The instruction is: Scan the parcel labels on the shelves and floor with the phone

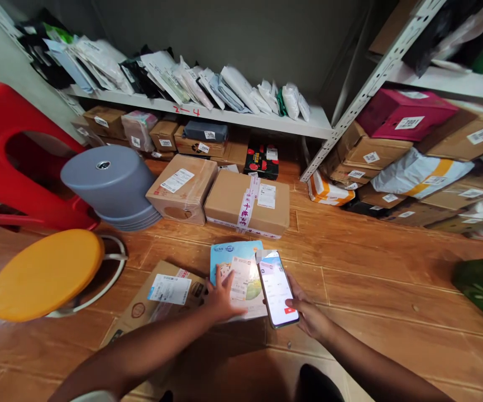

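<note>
Left hand [221, 298] lies flat, fingers spread, pressing on a blue parcel [237, 267] on the wooden floor [371, 279]; not gripping, just resting on top. Parcel is flat and rectangular, light blue top with printed logos, a picture panel with green and white toward its near end, and a white shipping label with barcode stuck mid-face. Its near-left part is hidden under the hand. It sits near the middle of the floor, close to the person.

Right hand [306, 315] grasps a smartphone [277, 287] from below, fingers wrapped at its right edge, screen tilted up. Screen lit, white app page with a red button at the near end; text too small to read. Phone hovers over the parcel's right edge.

Just left of the blue parcel lies a flat brown carton [157, 304] with a white label, partly under the left forearm. Farther off, two taped cardboard boxes [220, 198] side by side. Far left: grey stacked stools [113, 187], a red plastic stool [10, 151], a yellow round stool [44, 273]. Shelves [266, 120] at the far wall hold mailer bags, more boxes right.
</note>
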Available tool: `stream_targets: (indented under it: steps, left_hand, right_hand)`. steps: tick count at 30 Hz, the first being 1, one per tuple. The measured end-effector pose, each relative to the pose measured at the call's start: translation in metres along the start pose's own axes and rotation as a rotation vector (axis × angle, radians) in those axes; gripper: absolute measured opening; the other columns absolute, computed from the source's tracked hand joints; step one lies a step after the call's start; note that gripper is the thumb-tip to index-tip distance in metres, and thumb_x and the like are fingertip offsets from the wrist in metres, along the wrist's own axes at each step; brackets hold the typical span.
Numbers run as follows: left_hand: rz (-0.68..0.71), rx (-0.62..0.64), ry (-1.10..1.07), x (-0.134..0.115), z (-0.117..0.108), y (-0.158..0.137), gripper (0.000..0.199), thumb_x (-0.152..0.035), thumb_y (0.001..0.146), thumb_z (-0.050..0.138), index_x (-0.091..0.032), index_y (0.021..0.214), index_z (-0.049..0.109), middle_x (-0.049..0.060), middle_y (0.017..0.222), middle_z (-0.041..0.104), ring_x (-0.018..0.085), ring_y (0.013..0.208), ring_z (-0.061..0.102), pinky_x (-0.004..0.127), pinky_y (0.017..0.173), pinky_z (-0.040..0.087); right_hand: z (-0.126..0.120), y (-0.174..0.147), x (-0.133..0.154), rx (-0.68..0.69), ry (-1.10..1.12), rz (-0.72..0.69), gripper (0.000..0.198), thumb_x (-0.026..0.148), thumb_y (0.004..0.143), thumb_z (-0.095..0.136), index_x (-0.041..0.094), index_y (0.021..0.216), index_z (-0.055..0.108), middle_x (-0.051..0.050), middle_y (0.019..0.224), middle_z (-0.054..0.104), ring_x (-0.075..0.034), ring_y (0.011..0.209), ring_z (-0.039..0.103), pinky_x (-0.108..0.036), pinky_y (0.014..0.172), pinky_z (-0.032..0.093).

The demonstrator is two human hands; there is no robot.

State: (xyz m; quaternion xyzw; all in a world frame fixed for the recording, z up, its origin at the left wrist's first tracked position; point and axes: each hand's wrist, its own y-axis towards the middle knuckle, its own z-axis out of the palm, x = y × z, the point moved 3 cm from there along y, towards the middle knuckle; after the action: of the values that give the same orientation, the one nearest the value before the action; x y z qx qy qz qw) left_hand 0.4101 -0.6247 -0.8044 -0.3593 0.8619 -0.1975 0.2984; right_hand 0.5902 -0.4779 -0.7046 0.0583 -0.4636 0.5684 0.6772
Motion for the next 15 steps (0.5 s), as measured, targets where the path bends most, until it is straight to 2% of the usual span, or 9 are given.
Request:
stream_targets:
  steps: [1,2,3,5,7,9,11,13,15]
  left_hand:
    - [-0.167,-0.119,-0.068,-0.01,-0.002,0.018,0.119,-0.078,0.059,0.067,-0.032,0.159,0.021,0.014,0.164,-0.017,0.058,0.136,0.026,0.064,0.1,0.033]
    - [-0.297,-0.257,-0.101,-0.018,-0.006,0.033,0.112,-0.082,0.065,0.059,-0.03,0.158,0.023,0.017,0.165,-0.009,0.056,0.135,0.029,0.063,0.101,0.032]
    - [-0.366,-0.397,-0.119,-0.023,-0.012,0.047,0.109,-0.081,0.07,0.055,-0.024,0.157,0.025,0.023,0.162,0.004,0.053,0.134,0.031,0.061,0.102,0.03]
    - [-0.486,-0.508,-0.22,-0.028,-0.02,0.069,0.107,-0.08,0.078,0.047,-0.01,0.156,0.022,0.033,0.146,0.032,0.045,0.124,0.043,0.056,0.098,0.032]
    - [-0.509,-0.537,-0.29,-0.03,-0.025,0.084,0.105,-0.078,0.081,0.044,-0.005,0.154,0.021,0.032,0.129,0.047,0.042,0.116,0.048,0.055,0.095,0.033]
    - [-0.412,-0.566,-0.268,-0.038,-0.027,0.096,0.101,-0.079,0.079,0.048,-0.013,0.153,0.029,0.029,0.129,0.047,0.042,0.118,0.045,0.056,0.097,0.031]
    - [-0.22,-0.596,-0.183,-0.053,-0.025,0.104,0.092,-0.078,0.074,0.057,-0.026,0.148,0.043,0.025,0.137,0.042,0.042,0.123,0.041,0.058,0.102,0.027]
    - [0.044,-0.569,-0.098,-0.079,-0.016,0.11,0.085,-0.077,0.069,0.063,-0.033,0.141,0.054,0.021,0.142,0.039,0.042,0.127,0.039,0.058,0.109,0.02]
    - [0.385,-0.458,-0.013,-0.114,0.002,0.109,0.086,-0.08,0.065,0.065,-0.034,0.138,0.058,0.019,0.144,0.04,0.041,0.132,0.035,0.059,0.114,0.01]
  right_hand:
    - [-0.005,-0.003,0.002,-0.019,0.007,-0.009,0.097,0.026,0.067,0.081,0.033,0.149,0.03,-0.009,0.14,0.061,-0.032,0.109,0.069,-0.048,0.095,0.05]
    - [-0.011,-0.006,0.005,-0.04,0.014,-0.022,0.097,0.026,0.068,0.081,0.034,0.149,0.03,-0.008,0.139,0.062,-0.031,0.108,0.07,-0.047,0.094,0.051]
    - [-0.016,-0.009,0.007,-0.06,0.022,-0.03,0.097,0.027,0.068,0.081,0.035,0.15,0.029,-0.007,0.137,0.063,-0.031,0.107,0.07,-0.047,0.094,0.051]
    - [-0.026,-0.015,0.014,-0.101,0.031,-0.044,0.1,0.029,0.068,0.081,0.036,0.152,0.026,-0.007,0.136,0.064,-0.031,0.105,0.071,-0.047,0.095,0.05]
    - [-0.033,-0.02,0.024,-0.143,0.031,-0.064,0.102,0.031,0.067,0.081,0.035,0.152,0.025,-0.007,0.139,0.062,-0.031,0.106,0.07,-0.049,0.098,0.049]
    - [-0.038,-0.024,0.034,-0.183,0.024,-0.078,0.102,0.033,0.066,0.081,0.036,0.152,0.026,-0.007,0.141,0.06,-0.033,0.109,0.069,-0.051,0.101,0.046]
    - [-0.042,-0.028,0.043,-0.218,0.005,-0.084,0.102,0.035,0.064,0.081,0.037,0.151,0.028,-0.007,0.143,0.058,-0.034,0.115,0.065,-0.054,0.105,0.043]
    - [-0.047,-0.032,0.051,-0.247,-0.025,-0.096,0.102,0.036,0.062,0.082,0.038,0.15,0.03,-0.006,0.146,0.056,-0.035,0.123,0.06,-0.054,0.107,0.041]
    - [-0.053,-0.037,0.056,-0.259,-0.052,-0.114,0.103,0.039,0.062,0.083,0.039,0.15,0.031,-0.006,0.147,0.054,-0.035,0.129,0.056,-0.055,0.108,0.041]
